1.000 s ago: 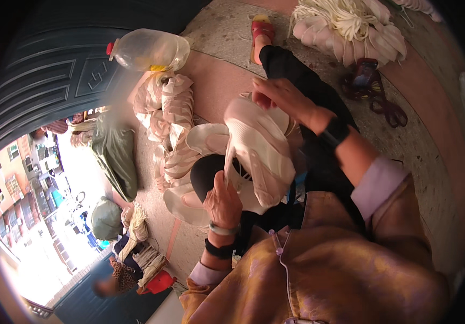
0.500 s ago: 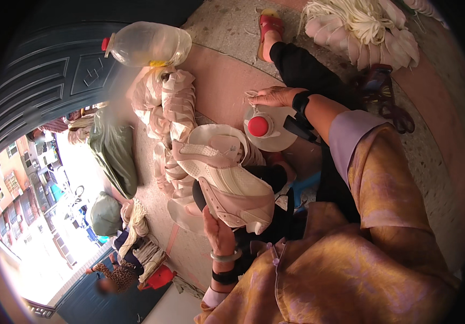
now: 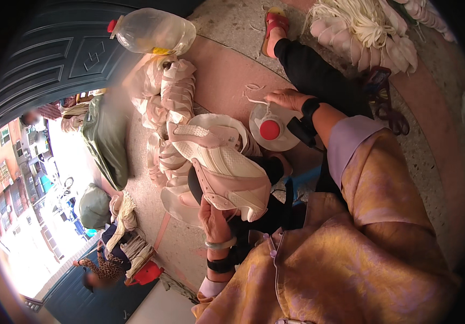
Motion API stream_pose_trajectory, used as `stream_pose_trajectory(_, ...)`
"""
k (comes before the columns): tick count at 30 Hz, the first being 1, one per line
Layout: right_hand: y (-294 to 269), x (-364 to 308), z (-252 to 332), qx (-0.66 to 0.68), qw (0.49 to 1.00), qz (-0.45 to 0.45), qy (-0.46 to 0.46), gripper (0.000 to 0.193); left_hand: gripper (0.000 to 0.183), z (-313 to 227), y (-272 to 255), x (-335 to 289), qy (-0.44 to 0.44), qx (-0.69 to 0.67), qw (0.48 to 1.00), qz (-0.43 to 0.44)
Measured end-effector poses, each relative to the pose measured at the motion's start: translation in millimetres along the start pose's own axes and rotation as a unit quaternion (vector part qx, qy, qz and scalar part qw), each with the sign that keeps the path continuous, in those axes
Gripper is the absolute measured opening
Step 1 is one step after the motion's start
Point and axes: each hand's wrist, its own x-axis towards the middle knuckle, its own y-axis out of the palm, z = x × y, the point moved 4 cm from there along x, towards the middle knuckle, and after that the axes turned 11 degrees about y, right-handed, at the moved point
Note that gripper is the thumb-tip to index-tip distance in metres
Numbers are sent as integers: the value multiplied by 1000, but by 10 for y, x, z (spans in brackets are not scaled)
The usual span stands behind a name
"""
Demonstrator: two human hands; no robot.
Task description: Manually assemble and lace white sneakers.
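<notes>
Speckled floor [image 3: 223, 28] is lying below both hands. A pale shoe upper [image 3: 230, 177] is sitting clamped in the left hand [image 3: 215, 222]; the right hand [image 3: 287, 100], apart, is touching a white cord [image 3: 256, 100], its hold unclear, beside a red-capped container [image 3: 270, 129].

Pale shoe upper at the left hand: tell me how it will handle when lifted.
The shoe upper probably flexes yet keeps some shape: it curves out beyond the left hand at its edge. It is likely light, given its thin-looking panels. The mesh sections may make it less slippery.
</notes>
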Motion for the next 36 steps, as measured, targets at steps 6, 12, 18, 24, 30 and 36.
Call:
stream_pose_trajectory(6, 208, 99, -415, -262, 960, -67, -79, 31, 22, 17, -27, -2, 16, 7, 1000, 8)
stream_pose_trajectory(12, 267, 21, -515, -275, 952, -118, -69, 27, 19, -60, 112, -9, 16, 62, 997, 51)
stream_pose_trajectory(18, 230, 70, -480, -381, 899, -180, -120, 29, 17, -31, 264, -113, 38, 125, 985, 111)
stream_pose_trajectory(24, 168, -129, -286, -311, 857, -367, -187, 16, 17, -72, 281, -286, 54, 131, 985, 100)
stream_pose_trajectory(30, -236, -271, -255, -235, 859, -420, -177, 17, 19, -142, 440, -316, 69, 116, 987, 91)
stream_pose_trajectory(36, -389, -980, -42, 234, 915, -225, -240, 18, 20, 98, 468, -131, 76, 136, 981, 112)
